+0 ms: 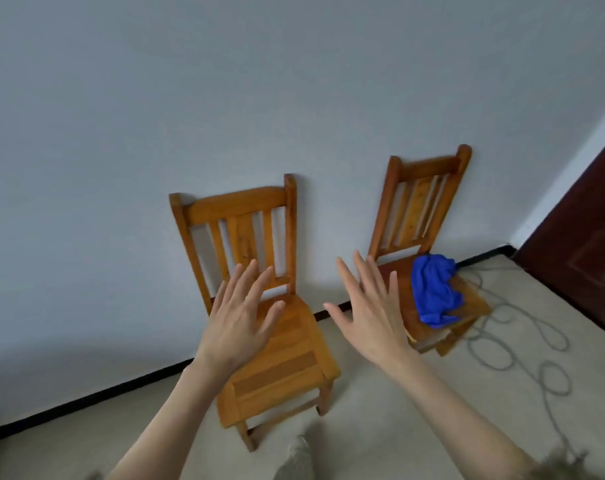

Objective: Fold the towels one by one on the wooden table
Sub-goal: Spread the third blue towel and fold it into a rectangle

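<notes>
**Describer:** Blue cloth, a crumpled towel [434, 294], lies heaped on the seat of the right-hand wooden chair [429, 216], toward its right side and spilling close to the front edge. A second wooden chair [276, 341] stands to its left with a bare seat. Both have their backs against a pale wall [190, 98].

**Listener:** Where are the hands?

**Describer:** The person's two bare hands are raised in front of the camera, palms away. The left hand [238, 320] hovers over the bare seat; the right hand [370, 317] hangs between the two chairs, just left of the towel. On both, the fingers are spread apart and hold nothing.

**Listener:** And the wooden table?

**Describer:** No table is in view. A grey cable [522, 344] loops across the light floor at the right, near a dark door [585, 258].

**Listener:** So what is the step in hand?

**Describer:** Probably reaching for the towel; no folding has begun. To do it well, the right hand should travel right and down and pinch the cloth at an edge or corner, not grab the middle of the heap, so it hangs open when lifted. The left hand can then take a second corner.

**Listener:** Any containers?

**Describer:** None show. The chair seat serves as the only holder, carrying that one towel.
</notes>
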Demonstrator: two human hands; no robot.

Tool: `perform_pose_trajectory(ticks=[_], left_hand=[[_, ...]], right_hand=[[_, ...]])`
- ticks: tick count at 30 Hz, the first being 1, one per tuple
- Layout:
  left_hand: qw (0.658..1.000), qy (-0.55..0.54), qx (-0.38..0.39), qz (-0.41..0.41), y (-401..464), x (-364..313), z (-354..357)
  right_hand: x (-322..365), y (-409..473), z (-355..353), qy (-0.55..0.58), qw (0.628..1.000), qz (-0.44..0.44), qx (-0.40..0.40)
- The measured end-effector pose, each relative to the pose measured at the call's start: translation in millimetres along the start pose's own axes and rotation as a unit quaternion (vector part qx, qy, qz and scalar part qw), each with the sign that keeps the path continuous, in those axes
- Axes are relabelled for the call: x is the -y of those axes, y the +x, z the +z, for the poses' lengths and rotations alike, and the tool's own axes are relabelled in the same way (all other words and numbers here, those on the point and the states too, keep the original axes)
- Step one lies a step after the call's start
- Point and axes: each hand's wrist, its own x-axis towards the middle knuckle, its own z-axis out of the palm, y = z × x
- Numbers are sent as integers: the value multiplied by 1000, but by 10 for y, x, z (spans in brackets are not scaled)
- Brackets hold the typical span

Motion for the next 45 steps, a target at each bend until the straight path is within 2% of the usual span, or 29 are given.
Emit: perform_pose_trajectory(ticks=[3,7,16,20,26,30,35,40,43,45], left_hand=[[999,2,34,31,507,-128,442],[996,-3,86,34,1306,-296,909],[975,-20,216,55,2808,-1122,1854],[959,-10,275,64,3191,-1302,2370],[948,15,315,49,3759,-1678,3332],[935,-3,355,-11,3948,-1972,4138],[901,-50,426,-69,4030,-2269,5164],[867,-27,485,-109,3871,-2222,6127],[852,-7,508,-126,3718,-2153,6559],[854,9,503,-132,3627,-2104,6780]], right_hand=[[-496,225,178,2,999,41,5],[-1159,664,376,1,996,87,16],[-2556,1304,674,-2,981,186,53],[-3129,1463,902,7,976,203,75],[-4223,1638,1472,12,974,196,114],[-5035,1669,1949,35,962,204,180],[-5810,1598,2705,67,948,194,244],[-6190,1510,3375,101,919,187,332],[-6295,1370,3785,97,916,157,357],[-6313,1290,3972,83,918,133,363]])
